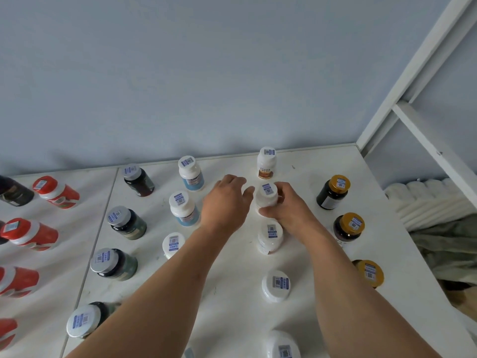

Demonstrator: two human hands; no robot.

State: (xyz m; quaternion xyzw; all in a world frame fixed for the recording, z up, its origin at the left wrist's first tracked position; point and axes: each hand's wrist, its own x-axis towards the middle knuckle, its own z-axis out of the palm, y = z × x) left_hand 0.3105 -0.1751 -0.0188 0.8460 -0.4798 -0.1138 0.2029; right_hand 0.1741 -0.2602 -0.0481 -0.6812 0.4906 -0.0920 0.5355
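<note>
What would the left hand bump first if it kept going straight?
Probably the blue wall: the left hand points into the gap between the blue-labelled white bottle and the brown-labelled white bottle at the back. Depth is unclear, so it might graze the brown-labelled one.

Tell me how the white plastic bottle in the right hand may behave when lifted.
The white plastic bottle is probably light and stiff: the right hand holds it with fingers and thumb alone. Being taller than wide, it may tip if pushed.
</note>
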